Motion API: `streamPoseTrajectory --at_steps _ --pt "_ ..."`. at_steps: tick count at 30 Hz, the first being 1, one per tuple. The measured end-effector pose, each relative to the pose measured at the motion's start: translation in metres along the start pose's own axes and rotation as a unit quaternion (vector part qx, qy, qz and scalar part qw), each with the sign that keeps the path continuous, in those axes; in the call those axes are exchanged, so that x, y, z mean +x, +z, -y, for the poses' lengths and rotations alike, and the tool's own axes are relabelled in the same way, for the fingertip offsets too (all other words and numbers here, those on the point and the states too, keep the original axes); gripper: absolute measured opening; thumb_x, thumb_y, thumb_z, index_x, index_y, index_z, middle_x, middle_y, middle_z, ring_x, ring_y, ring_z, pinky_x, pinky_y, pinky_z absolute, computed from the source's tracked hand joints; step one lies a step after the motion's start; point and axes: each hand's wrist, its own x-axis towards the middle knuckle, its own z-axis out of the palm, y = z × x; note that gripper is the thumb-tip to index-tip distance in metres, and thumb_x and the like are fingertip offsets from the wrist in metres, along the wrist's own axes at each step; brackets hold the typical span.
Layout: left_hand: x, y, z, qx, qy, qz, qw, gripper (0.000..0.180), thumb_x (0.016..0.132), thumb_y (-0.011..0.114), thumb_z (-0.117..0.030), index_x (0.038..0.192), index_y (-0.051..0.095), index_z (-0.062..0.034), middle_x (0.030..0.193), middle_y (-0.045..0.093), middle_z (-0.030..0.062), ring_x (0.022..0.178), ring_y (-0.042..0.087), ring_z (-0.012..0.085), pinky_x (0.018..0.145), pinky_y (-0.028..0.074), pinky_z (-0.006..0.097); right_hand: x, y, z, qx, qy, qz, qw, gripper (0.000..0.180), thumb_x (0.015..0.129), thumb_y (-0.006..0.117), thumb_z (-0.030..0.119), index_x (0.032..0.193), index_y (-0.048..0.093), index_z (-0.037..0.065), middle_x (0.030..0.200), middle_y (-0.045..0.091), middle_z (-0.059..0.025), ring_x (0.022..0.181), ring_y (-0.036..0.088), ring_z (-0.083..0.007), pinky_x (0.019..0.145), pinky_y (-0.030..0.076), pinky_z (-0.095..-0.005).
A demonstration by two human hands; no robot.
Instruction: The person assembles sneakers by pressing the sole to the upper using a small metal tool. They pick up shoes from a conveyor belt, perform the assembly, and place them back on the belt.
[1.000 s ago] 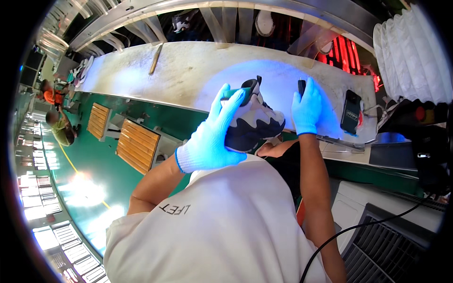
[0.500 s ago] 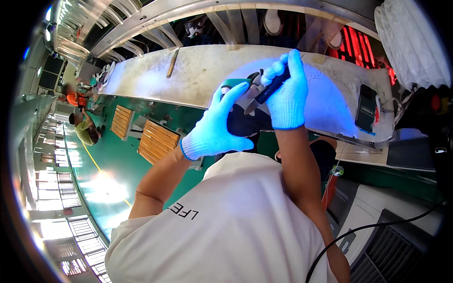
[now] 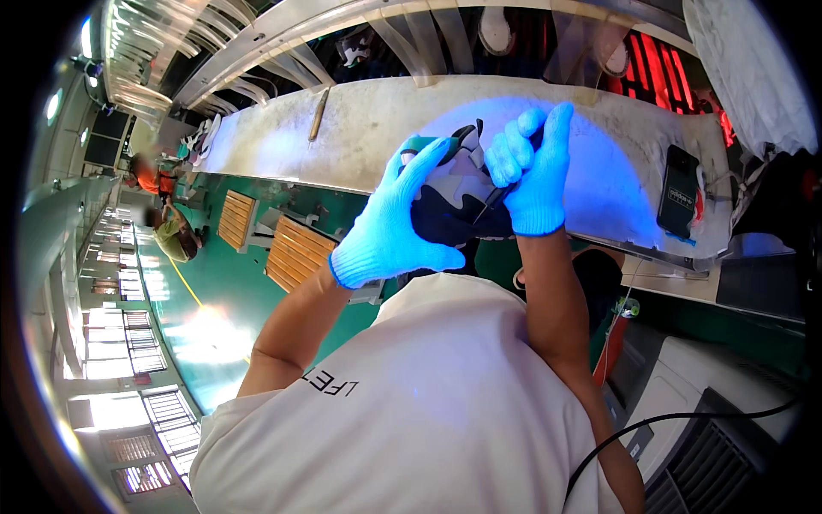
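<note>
In my left hand (image 3: pixel 381 231), gloved and lit blue, is a grey and black shoe (image 3: pixel 458 184) with some green near the fingers. The thumb and fingers are spread wide around the shoe's left side. My right hand (image 3: pixel 541 176), in a matching glove, is closed round the dark handle of a knife (image 3: pixel 498 196). That hand is at the shoe's right side, with the knife against or just over the shoe. Most of the knife is hidden by the fingers, and I cannot tell whether its edge touches the shoe.
Beyond my hands runs a long, stained pale bench (image 3: pixel 368 111). A slim wooden-handled tool (image 3: pixel 318 114) lies on it, and a black phone (image 3: pixel 679 190) at the right. Behind, shoes sit beneath a curtained machine frame (image 3: pixel 291 51). Slatted wooden stands (image 3: pixel 295 254) and two people are left.
My right hand has turned and shifted slightly right. The knife blade, plainly visible earlier, is now mostly hidden, and more of the shoe shows. My left hand has barely moved.
</note>
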Motion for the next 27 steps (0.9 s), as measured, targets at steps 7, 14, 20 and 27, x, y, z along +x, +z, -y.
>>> streamPoseTrajectory --at_steps 7,14,20,27 --pt "-0.005 0.0 0.009 0.0 0.02 -0.01 1.0 0.131 0.067 0.108 -0.034 0.176 0.038 -0.0145 0.165 0.042 0.0195 0.15 0.049 0.0381 0.123 0.043 0.048 0.0 0.013 -0.012 -0.095 -0.068 -0.121 0.986 0.051 0.118 0.057 0.055 0.088 0.062 0.014 0.06 0.049 -0.0006 0.049 0.053 -0.0183 0.044 0.045 -0.036" --pt "-0.006 0.008 0.009 -0.089 -0.077 -0.056 0.991 0.092 0.076 0.095 -0.007 0.161 0.059 -0.0081 0.143 0.06 0.0126 0.141 0.057 0.0301 0.123 0.045 0.042 -0.006 0.015 -0.014 -0.157 -0.096 -0.127 0.975 0.049 0.118 0.06 0.047 0.084 0.058 0.013 0.059 0.048 -0.0011 0.048 0.052 -0.0184 0.044 0.045 -0.0357" --pt "-0.001 0.006 0.009 -0.204 -0.138 -0.072 0.967 0.093 0.07 0.088 0.004 0.158 0.061 -0.0021 0.149 0.062 0.0113 0.144 0.059 0.0266 0.127 0.045 0.04 -0.011 0.006 -0.006 -0.115 -0.071 -0.066 0.989 0.051 0.119 0.059 0.044 0.079 0.055 0.013 0.059 0.048 -0.0015 0.049 0.052 -0.0181 0.045 0.044 -0.0352" --pt "0.0 0.004 0.022 -0.246 -0.151 -0.082 0.954 0.091 0.069 0.086 0.005 0.157 0.062 -0.0024 0.149 0.062 0.01 0.143 0.06 0.0261 0.126 0.045 0.039 -0.003 0.012 -0.014 -0.165 -0.064 -0.156 0.972 0.044 0.118 0.062 0.042 0.086 0.056 0.013 0.063 0.05 -0.0013 0.051 0.053 -0.0167 0.049 0.046 -0.0342"
